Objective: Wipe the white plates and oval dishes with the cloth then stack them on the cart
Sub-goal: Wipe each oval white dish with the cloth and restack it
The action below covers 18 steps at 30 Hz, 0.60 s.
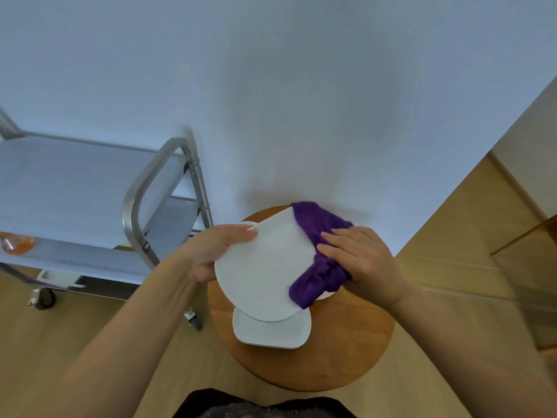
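Observation:
My left hand (215, 250) grips the left rim of a white oval dish (265, 270), holding it tilted above a round wooden stool (346, 351). A bunched purple cloth (319, 260) is wrapped over the dish's right edge, and my right hand (358, 254) presses on it. Under the held dish, more white dishes (271, 331) lie stacked on the stool. The metal cart (75, 194) stands to the left, its top shelf bare of plates.
The cart's curved handle (150, 188) and wheels (45, 298) are close to the stool's left side. An orange glass object (16, 242) sits at the cart's front left edge. A white wall is behind, with wood floor and a wooden panel at right.

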Tool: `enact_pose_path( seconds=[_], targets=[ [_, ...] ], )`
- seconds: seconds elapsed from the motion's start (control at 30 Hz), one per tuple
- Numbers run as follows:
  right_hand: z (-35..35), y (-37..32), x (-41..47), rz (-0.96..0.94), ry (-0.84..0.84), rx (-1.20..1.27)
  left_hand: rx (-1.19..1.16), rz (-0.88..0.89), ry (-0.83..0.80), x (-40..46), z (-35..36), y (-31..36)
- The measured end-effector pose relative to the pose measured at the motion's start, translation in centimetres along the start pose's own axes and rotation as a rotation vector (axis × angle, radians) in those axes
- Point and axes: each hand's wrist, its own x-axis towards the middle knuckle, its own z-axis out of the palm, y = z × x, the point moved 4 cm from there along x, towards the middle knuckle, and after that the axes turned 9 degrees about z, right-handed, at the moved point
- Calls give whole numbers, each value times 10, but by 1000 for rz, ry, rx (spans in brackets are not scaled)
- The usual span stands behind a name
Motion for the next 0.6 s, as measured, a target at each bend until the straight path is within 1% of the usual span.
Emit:
enact_pose_path(
  seconds=[0.07,0.13,0.17,0.2,0.27,0.3,0.37,0.43,0.53,0.6],
  targets=[
    [0,-6,-2,40,6,51,-20,-36,38,2,-7,2],
    [2,-14,-2,119,-14,189,-112,-23,69,5,-11,3],
    [2,-16,0,223,-58,306,-138,9,77,7,-12,3],
    [3,-15,1,381,-119,427,-123,64,78,10,-14,2],
    [11,-11,-3,687,-283,672,-67,206,31,10,-10,4],
    [15,-10,-5,765,-363,785,-50,284,-9,9,-6,6],
    [18,-9,-4,833,-504,988,-51,392,-84,7,1,8],
    [17,-9,0,844,-594,1105,8,456,-69,5,2,16],
    [14,-6,4,822,-683,1112,306,572,3,1,-5,39],
    [14,-5,7,804,-766,1055,597,608,-22,-1,-2,54]
  ],
)
